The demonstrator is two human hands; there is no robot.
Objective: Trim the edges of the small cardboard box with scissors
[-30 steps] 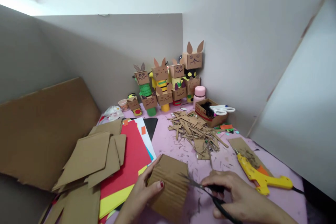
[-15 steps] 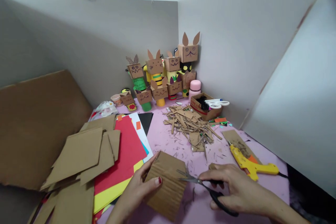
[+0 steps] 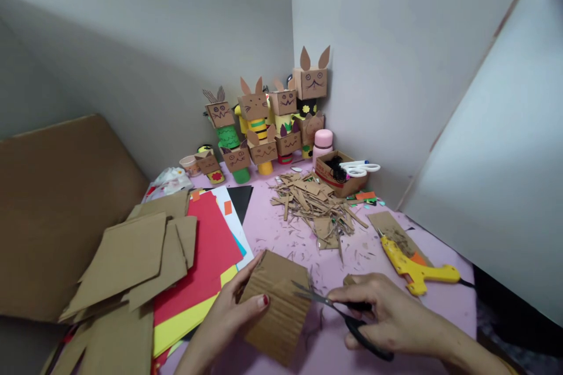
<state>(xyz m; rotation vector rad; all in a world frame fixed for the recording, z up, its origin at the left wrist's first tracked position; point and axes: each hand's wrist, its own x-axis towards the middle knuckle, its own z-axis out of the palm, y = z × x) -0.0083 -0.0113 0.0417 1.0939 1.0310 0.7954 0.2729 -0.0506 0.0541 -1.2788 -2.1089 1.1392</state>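
Cardboard Box in Hand, with Scissors at Three O'Clock

Clock positions are read from the box, twelve being the far side of the table.

Cardboard box (image 3: 277,319): one, brown, ribbed on the near face; tilted, low centre of the view, above the lilac table (image 3: 259,228).

Left hand (image 3: 235,309): nine o'clock, gripping the box, thumb pressed on its near face; other fingers partly hidden behind it.

Right hand (image 3: 389,316): three o'clock, fingers closed round the handles of the black scissors (image 3: 323,300). Blades slightly parted, tips pointing to nine, overlapping the box's edge; whether they touch it cannot be told.

Cardboard offcuts (image 3: 310,202): loose heap, one o'clock.

Open carton (image 3: 347,187): one o'clock, beyond the heap; white-handled scissors (image 3: 358,171) laid across it.

Pink bottle (image 3: 323,146): upright, between twelve and one, just behind the carton.

Figures (image 3: 254,106): grouped at twelve, box heads with drawn faces and pointed ears.

Red paper (image 3: 206,258): ten o'clock, over white and yellow sheets.

Cardboard pieces (image 3: 121,255): overlapping stack, between nine and ten.

Yellow glue gun (image 3: 420,274): between two and three, lying partly on a cardboard strip (image 3: 387,225).
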